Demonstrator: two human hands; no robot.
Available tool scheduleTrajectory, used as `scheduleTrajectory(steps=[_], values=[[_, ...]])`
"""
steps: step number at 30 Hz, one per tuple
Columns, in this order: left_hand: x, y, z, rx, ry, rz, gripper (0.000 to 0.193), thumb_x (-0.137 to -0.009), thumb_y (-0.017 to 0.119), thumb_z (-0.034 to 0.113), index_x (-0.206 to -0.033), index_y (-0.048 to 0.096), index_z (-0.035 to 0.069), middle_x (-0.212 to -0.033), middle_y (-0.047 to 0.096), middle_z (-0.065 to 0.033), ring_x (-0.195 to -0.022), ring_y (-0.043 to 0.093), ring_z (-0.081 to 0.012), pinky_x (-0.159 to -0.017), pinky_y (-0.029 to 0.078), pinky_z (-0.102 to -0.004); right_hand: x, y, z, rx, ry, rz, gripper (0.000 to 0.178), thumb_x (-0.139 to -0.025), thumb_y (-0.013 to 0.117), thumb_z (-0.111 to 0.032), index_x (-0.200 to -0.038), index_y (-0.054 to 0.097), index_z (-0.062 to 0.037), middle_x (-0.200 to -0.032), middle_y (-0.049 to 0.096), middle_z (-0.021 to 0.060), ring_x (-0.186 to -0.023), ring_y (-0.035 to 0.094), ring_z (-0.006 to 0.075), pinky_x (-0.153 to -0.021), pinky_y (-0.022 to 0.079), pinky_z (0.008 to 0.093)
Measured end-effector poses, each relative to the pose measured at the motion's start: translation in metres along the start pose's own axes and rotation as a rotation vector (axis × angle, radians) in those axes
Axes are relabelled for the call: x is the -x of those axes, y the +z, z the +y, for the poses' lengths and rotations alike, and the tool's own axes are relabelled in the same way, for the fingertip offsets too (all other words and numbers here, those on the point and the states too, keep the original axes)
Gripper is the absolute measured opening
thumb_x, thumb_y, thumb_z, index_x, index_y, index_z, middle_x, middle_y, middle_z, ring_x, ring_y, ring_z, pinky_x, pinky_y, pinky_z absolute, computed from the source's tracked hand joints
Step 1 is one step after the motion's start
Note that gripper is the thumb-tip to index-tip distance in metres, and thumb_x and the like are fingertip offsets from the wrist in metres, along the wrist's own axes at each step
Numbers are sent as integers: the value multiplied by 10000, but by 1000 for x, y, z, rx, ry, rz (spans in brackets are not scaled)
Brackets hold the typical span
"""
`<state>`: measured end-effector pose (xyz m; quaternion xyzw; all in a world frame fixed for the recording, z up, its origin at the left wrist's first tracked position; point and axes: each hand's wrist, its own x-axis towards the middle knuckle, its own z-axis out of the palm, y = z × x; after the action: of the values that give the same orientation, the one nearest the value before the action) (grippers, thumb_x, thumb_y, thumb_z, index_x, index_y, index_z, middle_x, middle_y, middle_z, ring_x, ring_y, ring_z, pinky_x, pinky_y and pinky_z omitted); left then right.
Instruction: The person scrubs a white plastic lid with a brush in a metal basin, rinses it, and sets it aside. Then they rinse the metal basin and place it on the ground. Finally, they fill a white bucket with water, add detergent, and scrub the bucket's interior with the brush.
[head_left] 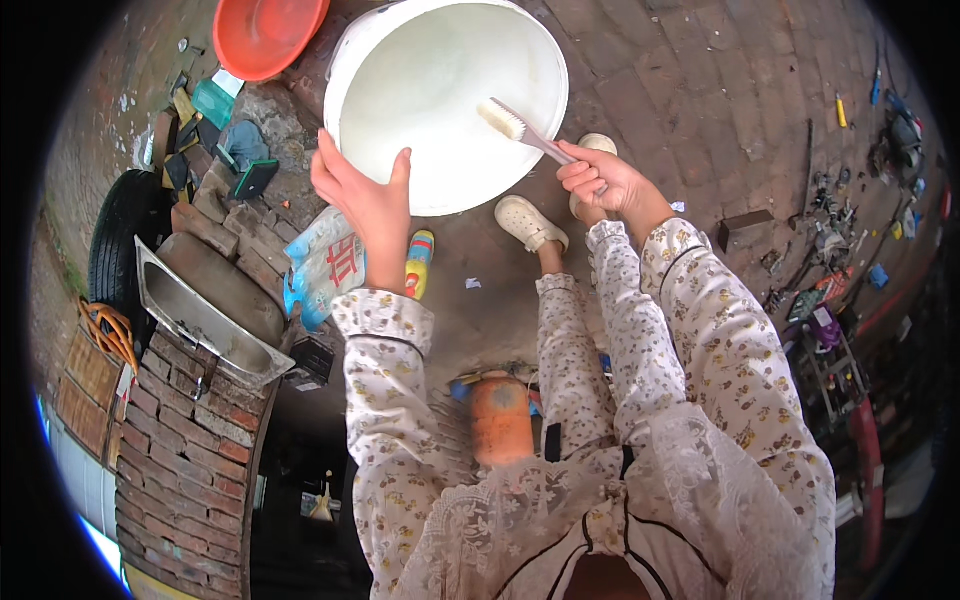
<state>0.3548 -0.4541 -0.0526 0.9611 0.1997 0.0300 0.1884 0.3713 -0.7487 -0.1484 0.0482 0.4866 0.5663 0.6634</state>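
A large white bucket [450, 110] lies in front of me, its wide mouth facing up toward me and its inside pale and smooth. My left hand [362, 190] is at its lower left rim, thumb and fingers spread apart; whether it presses on the rim I cannot tell. My right hand [610, 180] is closed around the handle of a scrubbing brush [522, 127]. The pale bristles of the brush are over the right part of the bucket's mouth; contact with the wall is unclear.
An orange-red basin [265, 38] stands beyond the bucket at left. Bricks, a tire [128, 235] and a metal sink [205, 310] lie along the left. A plastic bag [328, 262] and a yellow-red bottle [420, 262] are near my left forearm. Scattered tools and scrap [830, 240] cover the right.
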Motion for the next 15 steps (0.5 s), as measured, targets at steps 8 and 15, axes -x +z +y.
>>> scheduleTrajectory(steps=[8, 15], values=[[-1, -3, -3, 438, -353, 12, 633, -779, 509, -35, -1378, 370, 114, -1123, 416, -166, -1010, 485, -304, -908, 389, -380, -24, 55, 10, 544, -290, 279, 296, -981, 422, -250, -1207, 503, -78, -638, 390, -24, -460, 298, 24, -349, 293, 168], [11, 2, 15, 347, -263, 7, 489, -795, 618, 62, -1272, 531, 123, -981, 456, -96, -888, 498, -217, -824, 419, -335, -181, 62, -19, 2033, -797, 880, 388, -925, 436, -171, -1304, 467, -97, -950, 645, 152, -813, 627, 256, -701, 494, 380]])
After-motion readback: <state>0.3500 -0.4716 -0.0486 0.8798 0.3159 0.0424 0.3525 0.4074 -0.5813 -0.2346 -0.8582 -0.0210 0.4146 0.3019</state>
